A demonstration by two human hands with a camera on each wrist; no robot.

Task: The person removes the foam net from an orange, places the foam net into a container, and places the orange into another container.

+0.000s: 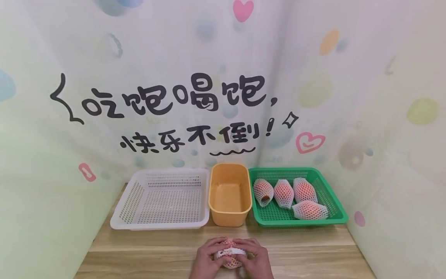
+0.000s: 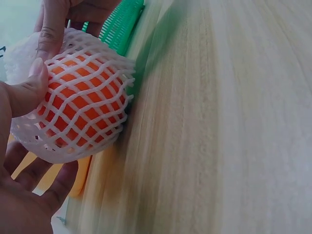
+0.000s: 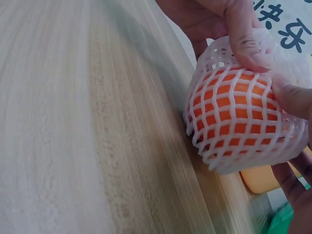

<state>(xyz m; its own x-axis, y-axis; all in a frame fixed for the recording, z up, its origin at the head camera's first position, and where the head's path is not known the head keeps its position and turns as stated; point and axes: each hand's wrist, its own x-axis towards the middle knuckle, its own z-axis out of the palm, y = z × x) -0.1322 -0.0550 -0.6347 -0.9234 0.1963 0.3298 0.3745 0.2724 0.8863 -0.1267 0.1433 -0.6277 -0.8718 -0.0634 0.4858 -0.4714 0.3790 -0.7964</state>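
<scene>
An orange-red round fruit (image 1: 231,262) in a white foam net sleeve (image 2: 73,148) is between both hands at the table's front, in the middle of the head view. The left hand (image 1: 206,259) grips it from the left and the right hand (image 1: 258,259) from the right. Both thumbs press the net on the near side, their tips close together. Part of the net is bunched into a thick white band across the fruit. In the right wrist view the netted fruit (image 3: 236,109) shows orange through the mesh. Palms and some fingers are hidden behind it.
Behind the hands stand a white perforated basket (image 1: 160,224) at left, a yellow-orange bin (image 1: 230,219) in the middle and a green basket (image 1: 299,223) at right. Several netted fruits (image 1: 283,193) lie in the green basket. A printed curtain (image 1: 195,46) encloses the wooden table (image 1: 139,252).
</scene>
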